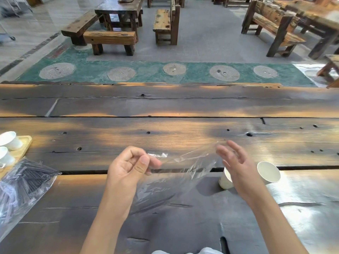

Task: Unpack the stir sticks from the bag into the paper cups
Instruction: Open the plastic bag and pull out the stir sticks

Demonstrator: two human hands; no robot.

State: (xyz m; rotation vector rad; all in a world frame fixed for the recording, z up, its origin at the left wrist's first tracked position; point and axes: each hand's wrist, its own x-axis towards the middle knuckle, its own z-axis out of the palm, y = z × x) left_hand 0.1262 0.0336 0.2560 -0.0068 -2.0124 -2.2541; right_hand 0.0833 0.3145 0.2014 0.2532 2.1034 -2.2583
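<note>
On the plank table (165, 129), left hand (128, 165) pinches a clear bag (174, 173) stretched rightward; right hand (236, 162) open.

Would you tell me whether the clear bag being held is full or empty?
Empty: the clear bag pinched in the left hand shows only table through it.

Bag of stir sticks (23, 184) far left on table (165, 125), tray (22, 149) behind it; paper cups (268, 174) right

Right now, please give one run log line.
left hand: pinches clear empty bag | right hand: open | paper cups: empty | stir sticks: bagged, left
</note>
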